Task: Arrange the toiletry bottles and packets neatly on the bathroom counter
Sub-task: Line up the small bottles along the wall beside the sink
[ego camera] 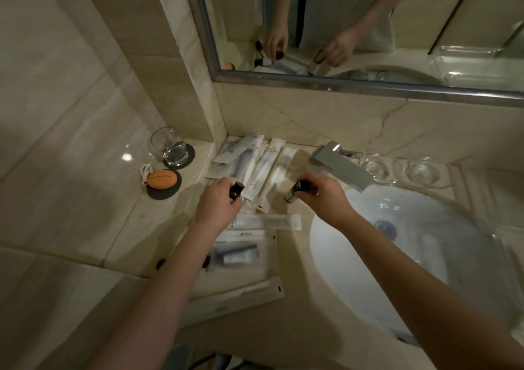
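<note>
My left hand (217,203) grips a small bottle with a dark cap (236,190) above the counter (158,216). My right hand (323,195) grips a second small white bottle with a dark cap (295,192), tilted, near the sink's left rim. Several white packets (262,165) lie fanned against the back wall between the hands. A long packet (269,221) lies crosswise below them. A clear packet with blue contents (241,252) lies nearer me, and a long flat packet (238,298) rests at the counter's front edge. Two dark caps (160,263) peek out beside my left forearm.
A glass tumbler (170,147) stands on a dark coaster at the back left. An orange oval object (162,179) sits on another coaster. The chrome faucet (340,165) overhangs the white sink (411,256). Two glass dishes (428,172) sit behind the sink. A mirror (368,23) hangs above.
</note>
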The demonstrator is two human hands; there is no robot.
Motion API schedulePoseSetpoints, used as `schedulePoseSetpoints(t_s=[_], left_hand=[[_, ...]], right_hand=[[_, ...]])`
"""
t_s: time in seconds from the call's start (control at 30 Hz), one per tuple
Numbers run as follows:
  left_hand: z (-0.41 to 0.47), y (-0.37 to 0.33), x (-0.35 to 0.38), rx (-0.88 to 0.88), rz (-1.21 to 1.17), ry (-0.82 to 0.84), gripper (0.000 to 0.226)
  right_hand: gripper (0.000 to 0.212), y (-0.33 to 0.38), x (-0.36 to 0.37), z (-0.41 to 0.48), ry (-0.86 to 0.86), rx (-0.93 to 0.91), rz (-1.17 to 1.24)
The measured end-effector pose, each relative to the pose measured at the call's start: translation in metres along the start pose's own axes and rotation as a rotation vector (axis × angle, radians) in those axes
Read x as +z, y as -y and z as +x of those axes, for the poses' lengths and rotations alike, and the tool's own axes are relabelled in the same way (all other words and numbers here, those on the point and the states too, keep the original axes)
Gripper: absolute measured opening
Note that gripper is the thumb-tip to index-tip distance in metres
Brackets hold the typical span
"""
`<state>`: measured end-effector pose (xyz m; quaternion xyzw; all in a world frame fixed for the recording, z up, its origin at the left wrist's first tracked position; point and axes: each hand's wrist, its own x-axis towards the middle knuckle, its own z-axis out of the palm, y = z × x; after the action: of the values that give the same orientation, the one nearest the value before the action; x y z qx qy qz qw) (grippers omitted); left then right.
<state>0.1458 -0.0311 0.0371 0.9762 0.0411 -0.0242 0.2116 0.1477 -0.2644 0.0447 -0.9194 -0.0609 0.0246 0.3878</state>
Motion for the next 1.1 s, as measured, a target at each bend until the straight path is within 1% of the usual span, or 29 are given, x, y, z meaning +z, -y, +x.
schedulePoseSetpoints(t_s=[0.1,0.23,0.43,0.5,0.6,0.73,0.93,1.1], left_hand=[[-0.019,-0.044,-0.004,-0.012,-0.158,0.021,0.027],[-0.035,-0.106,0.008,0.062,-0.266,0.097,0.024],[-0.047,-0.207,0.049,0.174,-0.417,0.218,0.025],[-0.048,-0.237,0.067,0.23,-0.41,0.234,0.021],[-0.047,-0.286,0.089,0.291,-0.362,0.264,0.021],[-0.042,-0.351,0.117,0.306,-0.341,0.284,0.03],[-0.026,-0.436,0.159,0.31,-0.388,0.288,0.026],[-0.002,-0.492,0.185,0.331,-0.362,0.244,0.027]], right_hand=[[0.021,-0.005,-0.028,-0.021,-0.065,0.018,0.09],[0.021,-0.027,-0.07,-0.05,-0.127,0.086,0.132],[0.022,-0.088,-0.136,-0.089,-0.243,0.172,0.139],[0.022,-0.11,-0.159,-0.1,-0.276,0.206,0.148],[0.022,-0.145,-0.193,-0.113,-0.307,0.261,0.125],[0.023,-0.19,-0.232,-0.121,-0.357,0.336,0.092],[0.024,-0.25,-0.283,-0.115,-0.396,0.432,0.003],[0.013,-0.284,-0.322,-0.092,-0.408,0.427,-0.055]])
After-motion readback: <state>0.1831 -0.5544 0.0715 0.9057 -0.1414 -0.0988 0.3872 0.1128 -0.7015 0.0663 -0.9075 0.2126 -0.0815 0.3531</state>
